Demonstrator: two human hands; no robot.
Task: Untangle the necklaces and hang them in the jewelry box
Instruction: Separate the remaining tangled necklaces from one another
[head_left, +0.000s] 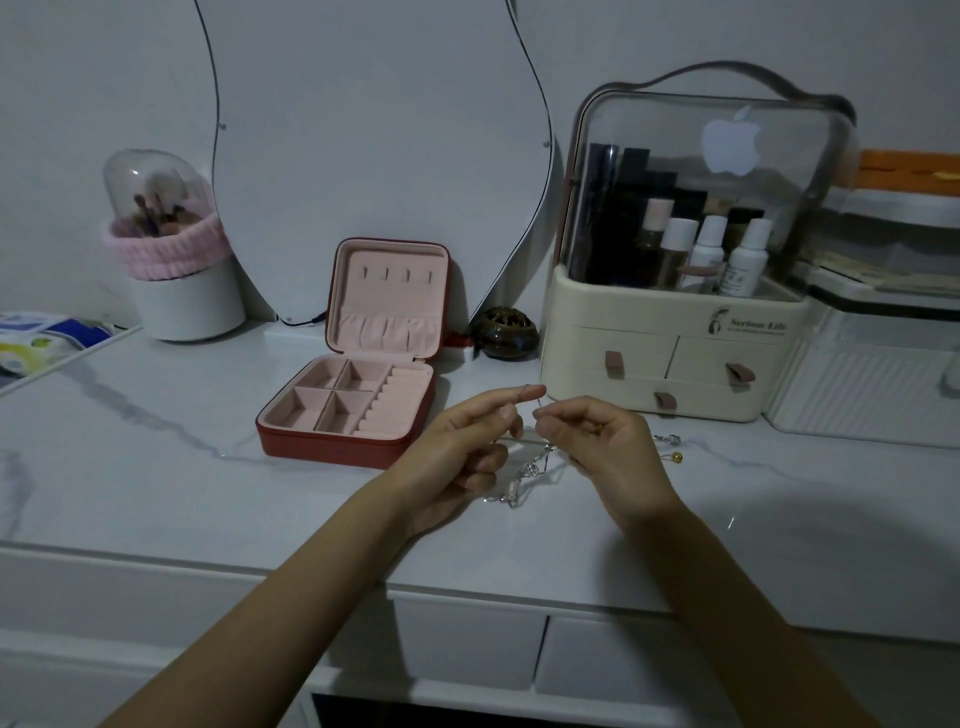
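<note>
Silver chain, a tangled necklace (530, 475), hangs between both hands above the marble-patterned tabletop (156, 452), its lower loops trailing down to touch the surface just in front of the wrists. The left hand (467, 441) has its forefinger stretched out toward the right, with the thumb pressed against it on a strand near the top; its other fingers (485, 467) curl loosely under. The right hand (597, 441) pinches the same strand between thumb and forefinger, tips closed together, just beside the left forefinger's tip. To the left of the hands sits the jewelry box (358, 395), dark red outside and pink inside, lid standing upright; a row of small hooks in the lid is bare, and the tray compartments below look bare too. Behind the right hand stands a cream cosmetics organizer (675, 364) with a clear domed cover and bottles inside. On the tabletop right of the right hand lie more small jewellery pieces (670, 447), one with a gold bead, apart from the held chain. A curved mirror (363, 156) leans behind the box.
</note>
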